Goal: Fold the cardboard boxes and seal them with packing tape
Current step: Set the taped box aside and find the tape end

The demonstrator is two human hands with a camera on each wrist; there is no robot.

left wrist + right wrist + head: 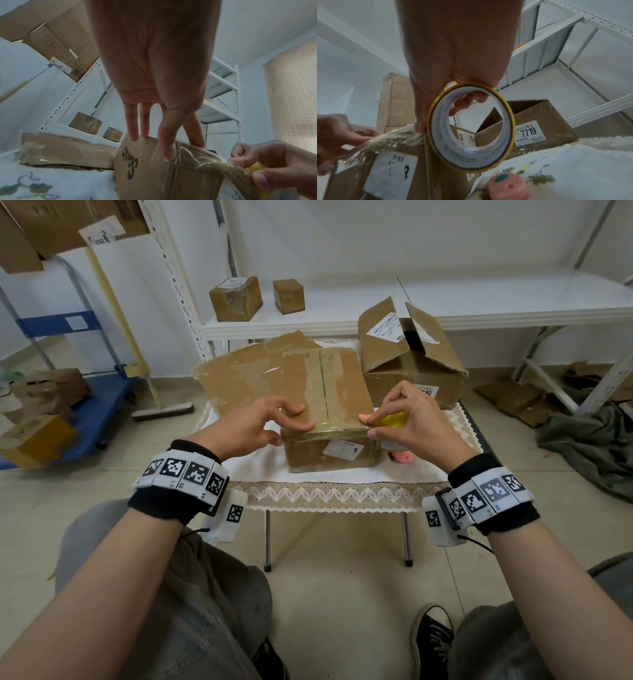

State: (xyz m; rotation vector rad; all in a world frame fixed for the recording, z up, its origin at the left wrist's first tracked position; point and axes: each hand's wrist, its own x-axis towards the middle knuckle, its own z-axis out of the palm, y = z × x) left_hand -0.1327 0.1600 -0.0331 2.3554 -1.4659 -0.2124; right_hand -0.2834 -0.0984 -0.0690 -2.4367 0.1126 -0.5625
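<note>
Small worktop (342,494) under a white cloth with a lace edge, tiled floor below, white metal shelving (445,313) behind with two little taped boxes on it. Blue cart (89,412) off to the left carrying more cartons. On the cloth: closed cardboard box (329,405) at the near edge, flattened carton (233,378) behind it to the left, open-flapped box (411,361) behind to the right. Pink object (506,186) lying on the cloth just beside the closed box.

Left hand (253,426) over the box's near-left top edge, fingers (168,148) straight and slightly spread, tips pressing the tape strip (202,158) onto the cardboard. Right hand (411,422) at the near-right corner, gripping the yellow-rimmed tape roll (471,127), fingers hooked through the core, thumb pinching tape against the rim.

Strip stretched taut from roll to box, running left to right along the near top edge. Box's long axis pointing away from the person, centre seam (323,385) running the same way, already taped.
</note>
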